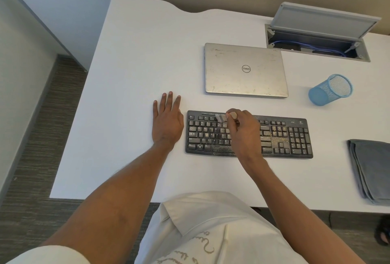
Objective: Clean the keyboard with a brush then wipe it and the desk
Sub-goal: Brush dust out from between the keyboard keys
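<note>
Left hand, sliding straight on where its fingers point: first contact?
Likely nothing: the left hand lies flat on the white desk, with bare desktop ahead to the far edge. The closed silver laptop sits off that line, to the right.

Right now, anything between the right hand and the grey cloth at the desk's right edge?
Nothing visible. The right hand grips the brush over the keyboard; from the keyboard's right end to the cloth only bare desk shows. The blue mesh cup lies on its side farther back, off that line.
</note>
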Demonstrator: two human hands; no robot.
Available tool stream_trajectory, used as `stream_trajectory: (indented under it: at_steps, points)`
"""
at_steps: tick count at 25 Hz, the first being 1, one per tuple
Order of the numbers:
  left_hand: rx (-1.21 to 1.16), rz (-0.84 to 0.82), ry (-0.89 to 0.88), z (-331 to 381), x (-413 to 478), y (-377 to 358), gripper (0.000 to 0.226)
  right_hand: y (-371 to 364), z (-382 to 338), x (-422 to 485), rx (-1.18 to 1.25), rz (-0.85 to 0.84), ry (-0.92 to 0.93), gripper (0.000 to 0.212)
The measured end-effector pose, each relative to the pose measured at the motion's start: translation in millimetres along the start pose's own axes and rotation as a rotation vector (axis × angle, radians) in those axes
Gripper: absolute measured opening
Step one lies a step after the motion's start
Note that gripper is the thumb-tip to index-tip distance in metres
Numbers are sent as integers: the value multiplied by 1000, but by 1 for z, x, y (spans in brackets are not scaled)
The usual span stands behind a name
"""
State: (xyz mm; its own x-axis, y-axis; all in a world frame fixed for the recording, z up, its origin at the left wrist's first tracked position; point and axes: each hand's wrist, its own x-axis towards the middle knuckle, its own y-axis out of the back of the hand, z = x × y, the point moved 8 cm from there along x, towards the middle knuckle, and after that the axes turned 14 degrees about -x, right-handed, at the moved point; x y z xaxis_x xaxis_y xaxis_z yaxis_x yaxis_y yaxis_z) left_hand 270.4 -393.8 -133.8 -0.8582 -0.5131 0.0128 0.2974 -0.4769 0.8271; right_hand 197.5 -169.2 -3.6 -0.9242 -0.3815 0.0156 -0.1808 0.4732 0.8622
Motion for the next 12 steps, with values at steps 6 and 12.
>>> stream_trajectory:
  at_steps: [6,12]
  points:
    - [-8,3,5,-1,0,1,57,-5,8,-3,-51,-101,-43,23]
    - [-4,7,3,-1,0,-1,57,9,-3,2,17,-32,-40,28]
